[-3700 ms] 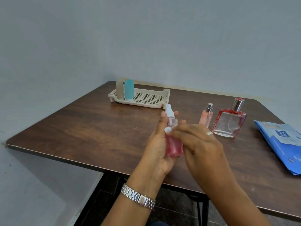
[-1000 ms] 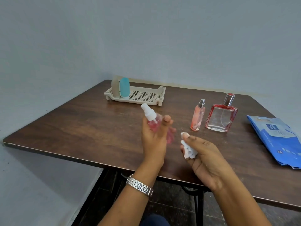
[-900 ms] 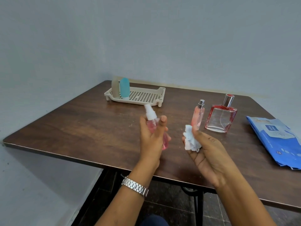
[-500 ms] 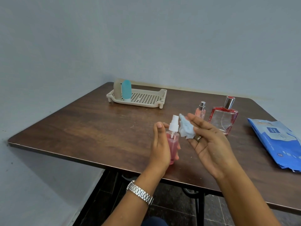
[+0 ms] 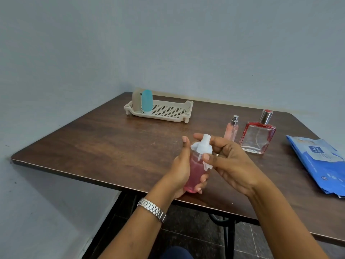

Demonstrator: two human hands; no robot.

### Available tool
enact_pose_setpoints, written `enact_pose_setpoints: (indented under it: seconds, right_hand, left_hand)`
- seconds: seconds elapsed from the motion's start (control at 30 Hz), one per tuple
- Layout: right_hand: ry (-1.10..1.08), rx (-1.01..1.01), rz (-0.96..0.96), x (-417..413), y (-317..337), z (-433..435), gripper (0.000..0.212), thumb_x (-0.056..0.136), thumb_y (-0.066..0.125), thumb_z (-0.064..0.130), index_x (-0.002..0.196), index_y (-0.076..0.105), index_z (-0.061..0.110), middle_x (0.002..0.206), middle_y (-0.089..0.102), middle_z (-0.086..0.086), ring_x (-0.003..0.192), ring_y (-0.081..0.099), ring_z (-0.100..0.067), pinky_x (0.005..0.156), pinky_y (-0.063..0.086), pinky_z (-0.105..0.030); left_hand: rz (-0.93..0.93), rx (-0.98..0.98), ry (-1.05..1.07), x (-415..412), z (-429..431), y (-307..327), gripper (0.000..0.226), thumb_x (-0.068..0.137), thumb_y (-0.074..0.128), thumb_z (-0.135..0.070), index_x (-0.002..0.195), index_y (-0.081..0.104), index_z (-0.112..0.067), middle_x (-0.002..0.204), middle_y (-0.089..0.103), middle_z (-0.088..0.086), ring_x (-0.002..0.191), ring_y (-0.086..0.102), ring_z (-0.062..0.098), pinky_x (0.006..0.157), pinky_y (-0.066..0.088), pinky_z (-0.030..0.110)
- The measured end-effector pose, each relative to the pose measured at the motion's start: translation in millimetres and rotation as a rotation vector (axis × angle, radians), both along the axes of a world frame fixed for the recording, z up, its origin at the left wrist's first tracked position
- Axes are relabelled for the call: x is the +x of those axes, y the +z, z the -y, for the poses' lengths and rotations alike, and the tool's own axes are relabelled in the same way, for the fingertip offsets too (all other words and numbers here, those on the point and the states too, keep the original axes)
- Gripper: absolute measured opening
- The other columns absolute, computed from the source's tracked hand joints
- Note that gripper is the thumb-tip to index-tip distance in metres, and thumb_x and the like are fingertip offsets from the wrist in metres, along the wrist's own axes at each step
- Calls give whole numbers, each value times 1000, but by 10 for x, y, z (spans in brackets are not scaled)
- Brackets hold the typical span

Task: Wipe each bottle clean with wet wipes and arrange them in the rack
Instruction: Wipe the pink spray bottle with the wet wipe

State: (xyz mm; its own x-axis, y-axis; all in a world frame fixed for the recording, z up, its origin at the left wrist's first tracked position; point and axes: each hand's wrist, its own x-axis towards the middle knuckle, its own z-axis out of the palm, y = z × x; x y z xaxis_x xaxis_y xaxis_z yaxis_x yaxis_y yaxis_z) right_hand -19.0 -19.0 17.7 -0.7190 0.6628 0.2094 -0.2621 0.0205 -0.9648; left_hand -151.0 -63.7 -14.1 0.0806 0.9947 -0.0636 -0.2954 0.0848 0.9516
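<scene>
My left hand [image 5: 179, 171] grips a pink spray bottle [image 5: 195, 171] upright above the table's near edge. Its white spray top [image 5: 205, 146] sticks up between my hands. My right hand [image 5: 233, 163] holds a white wet wipe [image 5: 207, 166] wrapped around the bottle's neck, thumb in front, fingers behind. A beige perforated rack [image 5: 168, 112] sits at the far left of the table, with a beige bottle [image 5: 136, 100] and a teal bottle [image 5: 147, 101] standing in its left end. A slim pink perfume bottle [image 5: 231, 128] and a square red-edged glass perfume bottle [image 5: 258, 137] stand right of my hands.
A blue wet wipe pack [image 5: 321, 163] lies at the right edge of the dark wooden table [image 5: 104, 143]. Grey walls close in behind and on the left. Black table legs [image 5: 227, 236] show under the near edge.
My right hand, apart from the bottle with the wipe a second ago, has closed in and wrapped the wipe around the bottle's neck. My left hand turned the bottle upright.
</scene>
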Motion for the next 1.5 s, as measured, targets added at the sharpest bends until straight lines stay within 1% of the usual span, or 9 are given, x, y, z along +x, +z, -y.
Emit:
enact_pose_setpoints:
  seconds: [0.23,0.33,0.47,0.57,0.77,0.9,1.0,1.23,1.5]
  right_hand:
    - [26,-20,-17,-221,31,85,42,82,59,16,122,50,23,85,59,-4,58,59,-15,39,50,-25]
    - [-71,59,59,-281,35,86,39,89,53,21,124,41,30,90,61,-7,47,55,-16,34,43,-23]
    - [-318,188,118,-364,-12,130,36,94,51,12,125,39,25,81,55,-1,61,51,-8,51,45,-23]
    - [-542,323,137,-451,-91,178,35,94,51,9,122,37,24,80,52,0,68,50,-9,65,47,-28]
    - [-731,479,179,-553,-153,246,49,92,53,14,132,27,25,96,57,-4,82,57,-9,76,50,-30]
    - [-661,409,84,-480,-50,211,57,87,63,16,131,28,27,75,57,-1,58,54,-2,56,46,-16]
    - [-542,273,-31,-439,12,193,59,78,69,17,126,36,20,63,62,7,52,56,-1,51,45,-15]
    - [-285,29,-156,-458,4,44,65,43,86,55,90,55,23,58,52,-1,50,48,-12,49,44,-23]
    - [-386,-131,-272,-455,72,-33,41,61,72,39,92,55,17,43,44,7,37,40,-5,42,40,-18]
  left_hand:
    - [113,-28,-5,-17,1,40,88,76,4,-82,70,69,-23,44,45,6,29,38,14,36,35,17]
    - [20,26,313,121,-36,12,77,76,12,-77,100,64,-24,53,59,6,36,52,17,37,43,23]
    - [-146,241,612,251,-115,-133,67,75,18,-79,117,44,-34,99,67,-3,83,68,4,69,54,21]
    - [-326,300,675,288,-88,-132,53,83,18,-64,120,35,-31,85,62,-15,69,61,-11,58,45,8]
    - [-360,356,676,269,-41,-161,44,94,23,-56,127,29,-29,90,65,-16,77,64,-4,70,52,25]
    - [-217,281,513,236,-62,-116,61,84,18,-64,124,44,-27,94,68,-2,80,66,6,67,51,22]
    - [-107,98,287,159,33,1,65,74,10,-77,106,60,-48,58,63,8,42,54,20,40,43,23]
    - [4,-42,-48,-59,11,44,95,66,8,-87,99,57,-13,47,50,8,31,42,16,36,37,19]
    - [-319,160,323,241,-15,-36,79,71,14,-77,136,27,-36,86,64,0,47,60,5,41,48,23]
